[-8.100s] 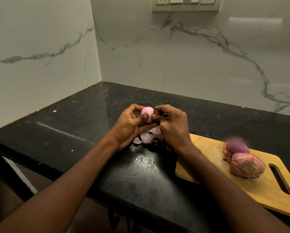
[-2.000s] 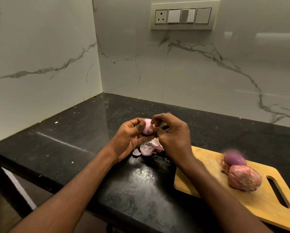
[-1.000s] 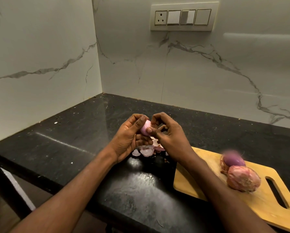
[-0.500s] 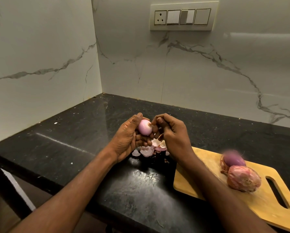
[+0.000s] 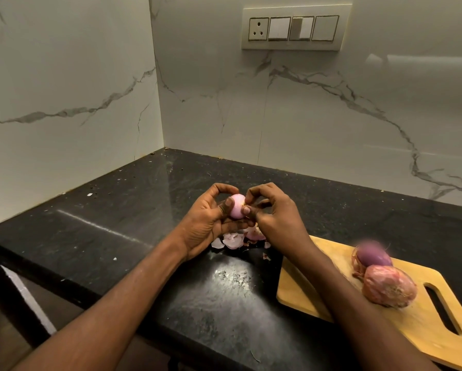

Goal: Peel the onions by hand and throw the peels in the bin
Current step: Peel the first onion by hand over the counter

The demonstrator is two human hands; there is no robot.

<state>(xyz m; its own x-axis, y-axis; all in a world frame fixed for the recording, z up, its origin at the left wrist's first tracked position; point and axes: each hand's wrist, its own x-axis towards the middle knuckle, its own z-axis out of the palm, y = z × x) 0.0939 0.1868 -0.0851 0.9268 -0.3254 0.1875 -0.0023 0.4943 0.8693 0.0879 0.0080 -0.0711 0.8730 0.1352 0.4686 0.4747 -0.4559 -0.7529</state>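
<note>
No readable writing in view. My left hand grips small pale-pink peeled onion above glossy black speckled stone counter; my right hand pinches at its right side. Loose pink papery peels lie on counter below hands. Two unpeeled reddish onions touching on pale wooden cutting board, right of hands, near counter front edge. Open counter left, toward marble-pattern corner walls

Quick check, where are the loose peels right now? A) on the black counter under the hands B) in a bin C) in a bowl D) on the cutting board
A: the pale peels lie on the black counter, just below both hands, left of the cutting board.
</note>
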